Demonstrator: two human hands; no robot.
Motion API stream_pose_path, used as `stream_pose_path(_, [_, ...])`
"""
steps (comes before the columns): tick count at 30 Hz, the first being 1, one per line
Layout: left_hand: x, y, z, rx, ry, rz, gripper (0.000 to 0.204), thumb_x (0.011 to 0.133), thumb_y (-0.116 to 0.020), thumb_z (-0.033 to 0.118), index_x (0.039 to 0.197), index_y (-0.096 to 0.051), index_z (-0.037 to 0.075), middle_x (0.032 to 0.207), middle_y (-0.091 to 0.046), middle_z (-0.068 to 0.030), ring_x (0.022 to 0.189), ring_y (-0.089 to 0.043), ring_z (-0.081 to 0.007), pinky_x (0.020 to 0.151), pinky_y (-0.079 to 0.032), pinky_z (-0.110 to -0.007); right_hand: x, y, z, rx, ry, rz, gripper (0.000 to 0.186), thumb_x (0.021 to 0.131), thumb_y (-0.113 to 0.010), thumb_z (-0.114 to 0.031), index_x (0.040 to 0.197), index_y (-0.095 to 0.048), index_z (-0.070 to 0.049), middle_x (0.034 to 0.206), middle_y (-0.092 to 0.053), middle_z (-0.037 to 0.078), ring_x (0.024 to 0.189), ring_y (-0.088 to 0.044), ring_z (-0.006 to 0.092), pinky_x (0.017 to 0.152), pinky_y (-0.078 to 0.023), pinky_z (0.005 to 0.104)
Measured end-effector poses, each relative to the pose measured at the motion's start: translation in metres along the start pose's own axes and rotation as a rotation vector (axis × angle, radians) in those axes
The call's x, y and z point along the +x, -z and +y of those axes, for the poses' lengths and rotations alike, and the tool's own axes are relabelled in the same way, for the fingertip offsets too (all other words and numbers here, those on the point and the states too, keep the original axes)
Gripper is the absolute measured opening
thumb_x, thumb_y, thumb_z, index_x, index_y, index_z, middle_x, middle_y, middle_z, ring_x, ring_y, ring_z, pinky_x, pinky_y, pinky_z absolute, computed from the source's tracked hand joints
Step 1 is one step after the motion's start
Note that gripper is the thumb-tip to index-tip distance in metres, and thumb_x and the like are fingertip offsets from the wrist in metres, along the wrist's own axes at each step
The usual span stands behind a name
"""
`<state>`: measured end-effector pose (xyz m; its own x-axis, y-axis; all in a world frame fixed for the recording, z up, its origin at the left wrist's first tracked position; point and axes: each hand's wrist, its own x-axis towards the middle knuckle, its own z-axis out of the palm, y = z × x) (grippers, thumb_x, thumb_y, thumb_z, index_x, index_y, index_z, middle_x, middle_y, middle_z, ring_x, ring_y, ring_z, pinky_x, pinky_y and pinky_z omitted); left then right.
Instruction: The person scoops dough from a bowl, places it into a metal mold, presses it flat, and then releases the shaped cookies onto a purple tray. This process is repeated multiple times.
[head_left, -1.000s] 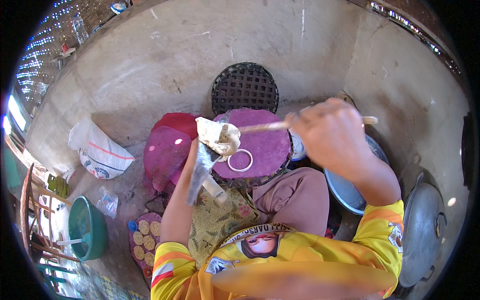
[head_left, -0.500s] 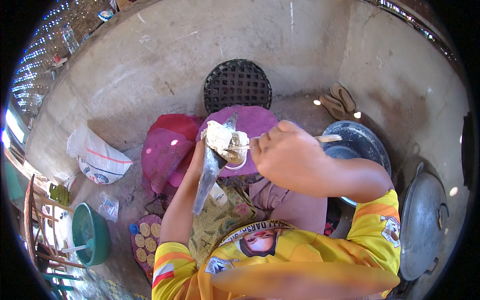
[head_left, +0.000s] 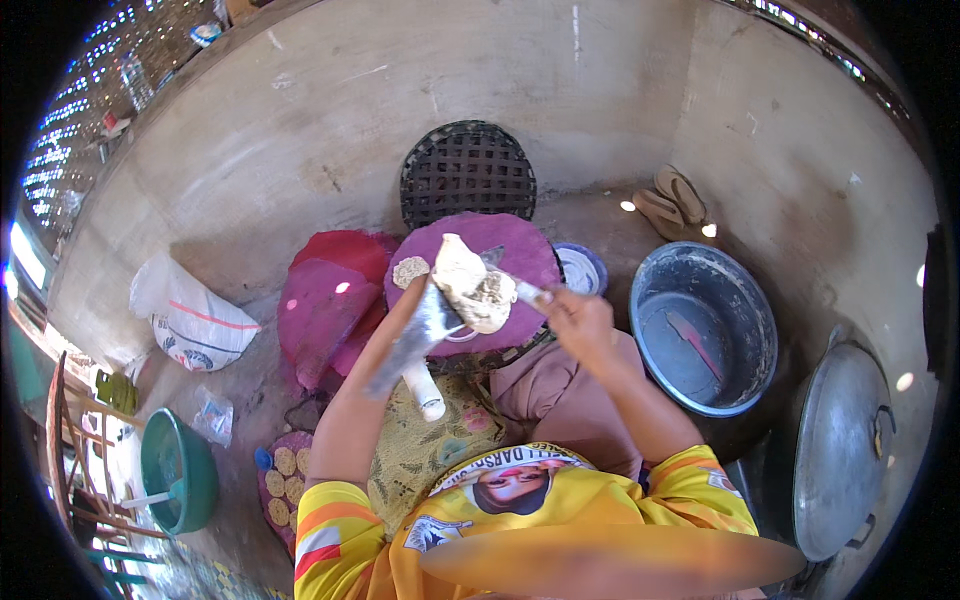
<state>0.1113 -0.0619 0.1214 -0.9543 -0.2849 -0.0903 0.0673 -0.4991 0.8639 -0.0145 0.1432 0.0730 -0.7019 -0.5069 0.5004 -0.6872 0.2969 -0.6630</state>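
My left hand (head_left: 408, 308) grips a long, tapering grey metal sheet (head_left: 415, 340) held slantwise over my lap; its fingers are partly hidden behind the metal. A lump of pale dough (head_left: 460, 268) sits on the sheet's upper part. In my closed right hand (head_left: 582, 326) is a pale stick-like tool (head_left: 531, 293), its far end against the dough. Beneath them lies a round tray covered with pink-purple cloth (head_left: 530, 240). A flat speckled dough round (head_left: 409, 270) rests on its left side, and a white ring (head_left: 462, 334) shows partly under the sheet.
A white tube (head_left: 424, 392) lies over my lap. Right of me stand a dark basin (head_left: 640, 330) and a large metal lid (head_left: 850, 450). Left are red and purple cloths (head_left: 325, 310), a white sack (head_left: 195, 315), a green basin (head_left: 205, 470) and several dough rounds (head_left: 275, 483).
My right hand has dropped and drawn nearer my body, its forearm uncovering the dark basin. The metal sheet has tilted, and the dough lump has changed shape. The dough round on the tray now shows.
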Motion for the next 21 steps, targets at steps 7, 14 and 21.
stream_pose_path(7, [0.066,0.030,-0.040,0.717,0.030,-0.176,0.021,0.083,-0.051,0.017,0.098,-0.057,0.004,0.083,-0.060,-0.0059,0.069,-0.057,-0.0122,0.057,-0.045,-0.025,-0.050,-0.033,0.029,0.163,-0.295,0.012,0.025,0.084,-0.052,-0.034,0.090,-0.065,-0.014,0.060,-0.057,0.016,0.058,-0.058,0.0345,0.051,-0.043,0.0424])
stream_pose_path(14, [0.078,0.012,-0.048,0.922,0.092,-0.040,0.016,0.068,-0.060,0.005,0.084,-0.061,0.003,0.073,-0.060,-0.0031,0.063,-0.054,-0.0101,0.055,-0.045,-0.026,-0.085,-0.005,0.054,0.577,-0.489,-0.103,0.025,0.084,-0.054,-0.034,0.089,-0.066,-0.012,0.053,-0.055,0.008,0.050,-0.056,0.0206,0.049,-0.041,0.0347])
stream_pose_path(21, [0.014,-0.017,0.014,0.482,0.080,0.077,0.038,0.056,-0.069,-0.009,0.091,-0.060,0.001,0.083,-0.062,-0.0060,0.075,-0.058,-0.0145,0.069,-0.049,-0.028,-0.136,0.114,0.089,-0.358,-0.300,-0.376,0.025,0.079,-0.057,-0.038,0.086,-0.068,-0.017,0.064,-0.061,0.012,0.058,-0.059,0.0298,0.054,-0.045,0.0391])
